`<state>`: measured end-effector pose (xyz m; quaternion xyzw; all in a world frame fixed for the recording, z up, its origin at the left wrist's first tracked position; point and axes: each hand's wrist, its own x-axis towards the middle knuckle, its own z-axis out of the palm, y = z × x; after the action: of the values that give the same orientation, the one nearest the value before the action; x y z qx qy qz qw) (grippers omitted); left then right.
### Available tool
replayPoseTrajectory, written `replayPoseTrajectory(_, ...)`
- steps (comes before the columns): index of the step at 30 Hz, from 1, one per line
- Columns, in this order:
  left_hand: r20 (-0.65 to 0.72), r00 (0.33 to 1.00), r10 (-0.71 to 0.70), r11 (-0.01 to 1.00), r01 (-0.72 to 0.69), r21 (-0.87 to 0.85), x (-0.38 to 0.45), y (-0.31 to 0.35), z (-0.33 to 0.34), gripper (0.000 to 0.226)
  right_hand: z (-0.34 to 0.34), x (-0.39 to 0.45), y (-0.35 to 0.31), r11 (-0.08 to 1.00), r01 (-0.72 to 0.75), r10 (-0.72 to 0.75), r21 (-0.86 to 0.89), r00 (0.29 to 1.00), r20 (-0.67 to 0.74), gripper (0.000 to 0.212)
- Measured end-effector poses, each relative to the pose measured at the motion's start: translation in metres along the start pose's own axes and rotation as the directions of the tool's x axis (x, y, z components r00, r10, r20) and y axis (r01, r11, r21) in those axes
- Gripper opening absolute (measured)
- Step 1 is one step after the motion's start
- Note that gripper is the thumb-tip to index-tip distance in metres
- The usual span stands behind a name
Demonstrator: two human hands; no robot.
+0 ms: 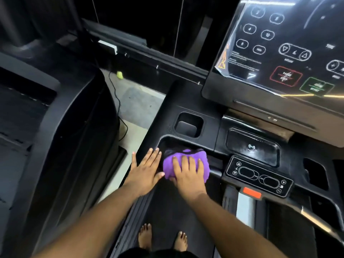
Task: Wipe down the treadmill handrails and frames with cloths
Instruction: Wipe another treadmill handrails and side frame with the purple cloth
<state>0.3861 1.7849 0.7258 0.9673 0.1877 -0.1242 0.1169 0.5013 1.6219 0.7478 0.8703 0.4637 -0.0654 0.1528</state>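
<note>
On the treadmill console ledge (186,138) your right hand (188,175) presses flat-fingered on the purple cloth (186,161), left hand (145,168) lying open just beside it

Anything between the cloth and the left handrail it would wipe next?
Only the left hand, resting flat on the handrail right beside the purple cloth under the right hand. Nothing else visible.

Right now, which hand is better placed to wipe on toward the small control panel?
The right hand: it already presses the purple cloth, beside the small control panel. The left hand lies flat on the frame, clothless and farther away.
</note>
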Motion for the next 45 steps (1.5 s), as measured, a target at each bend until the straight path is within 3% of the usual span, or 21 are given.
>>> replayPoseTrajectory(3, -0.009, 1.000, 0.005, 0.999, -0.006, -0.047, -0.001, -0.007, 0.006, 0.079, -0.027, 0.051, 0.000, 0.986, 0.056, -0.071, 0.156, 0.993, 0.093, 0.073)
replayPoseTrajectory(5, -0.038, 0.999, -0.011, 0.996, 0.008, -0.085, 0.001, -0.009, 0.006, 0.079, -0.030, 0.066, -0.005, 0.985, 0.064, -0.085, 0.162, 0.987, 0.133, 0.070)
replayPoseTrajectory(10, -0.075, 0.996, 0.050, 0.995, -0.057, -0.086, -0.003, -0.012, 0.008, 0.083, 0.003, 0.005, -0.012, 0.993, 0.105, -0.111, -0.052, 0.985, -0.135, 0.076)
replayPoseTrajectory(13, -0.082, 0.995, 0.061, 0.993, -0.070, -0.099, -0.003, -0.012, 0.007, 0.085, -0.010, 0.026, -0.003, 0.991, 0.135, -0.135, 0.012, 0.990, -0.044, 0.079)
replayPoseTrajectory(16, -0.092, 0.994, 0.057, 0.992, -0.067, -0.107, -0.002, -0.011, 0.007, 0.084, -0.032, 0.060, -0.006, 0.985, 0.061, -0.084, 0.164, 0.987, 0.138, 0.075)
replayPoseTrajectory(18, -0.093, 0.994, 0.061, 0.993, -0.070, -0.098, -0.002, -0.012, 0.008, 0.083, -0.031, 0.051, -0.004, 0.988, 0.078, -0.087, 0.137, 0.994, 0.060, 0.076)
replayPoseTrajectory(22, -0.105, 0.992, 0.067, 0.994, -0.075, -0.081, 0.000, -0.014, 0.016, 0.084, 0.004, -0.006, 0.025, 0.994, 0.038, -0.053, -0.099, 0.987, -0.154, 0.078)
replayPoseTrajectory(24, -0.127, 0.989, 0.070, 0.993, -0.081, -0.081, 0.002, -0.015, 0.020, 0.083, 0.001, -0.002, 0.041, 0.996, -0.003, -0.003, -0.085, 0.997, -0.074, 0.078)
replayPoseTrajectory(26, -0.129, 0.989, 0.072, 0.993, -0.082, -0.079, 0.003, -0.015, 0.020, 0.083, -0.018, 0.021, 0.049, 0.999, -0.020, 0.016, 0.047, 0.996, 0.091, 0.079)
replayPoseTrajectory(28, -0.122, 0.990, 0.077, 0.993, -0.087, -0.076, 0.003, -0.013, 0.019, 0.084, -0.025, 0.034, 0.050, 0.991, -0.033, 0.011, 0.128, 0.986, 0.167, 0.079)
replayPoseTrajectory(34, -0.102, 0.993, 0.068, 0.996, -0.072, -0.043, 0.000, -0.013, 0.015, 0.087, 0.018, -0.032, 0.042, 0.992, -0.094, 0.076, -0.084, 0.979, -0.192, 0.081)
replayPoseTrajectory(36, -0.090, 0.994, 0.064, 0.997, -0.068, -0.042, 0.000, -0.011, 0.014, 0.088, 0.010, -0.021, 0.050, 0.993, -0.107, 0.101, -0.050, 0.989, -0.103, 0.080)
replayPoseTrajectory(38, -0.088, 0.994, 0.060, 0.998, -0.062, -0.029, 0.002, -0.011, 0.013, 0.089, -0.018, 0.011, 0.060, 0.994, -0.090, 0.083, 0.068, 0.991, 0.101, 0.075)
replayPoseTrajectory(40, -0.086, 0.995, 0.058, 0.998, -0.060, -0.014, 0.002, -0.011, 0.013, 0.090, -0.040, 0.034, 0.067, 0.977, -0.072, 0.008, 0.199, 0.952, 0.307, 0.067)
replayPoseTrajectory(41, -0.085, 0.995, 0.058, 0.998, -0.060, -0.014, 0.002, -0.010, 0.014, 0.090, -0.042, 0.038, 0.070, 0.973, -0.064, -0.013, 0.222, 0.944, 0.330, 0.066)
replayPoseTrajectory(43, -0.102, 0.993, 0.058, 0.998, -0.060, -0.019, 0.002, -0.011, 0.015, 0.090, -0.031, 0.028, 0.065, 0.983, -0.053, 0.023, 0.178, 0.986, 0.167, 0.067)
replayPoseTrajectory(45, -0.104, 0.993, 0.061, 0.997, -0.064, -0.032, 0.002, -0.011, 0.014, 0.090, -0.006, -0.003, 0.047, 0.994, -0.101, 0.101, 0.028, 0.995, -0.005, 0.074)
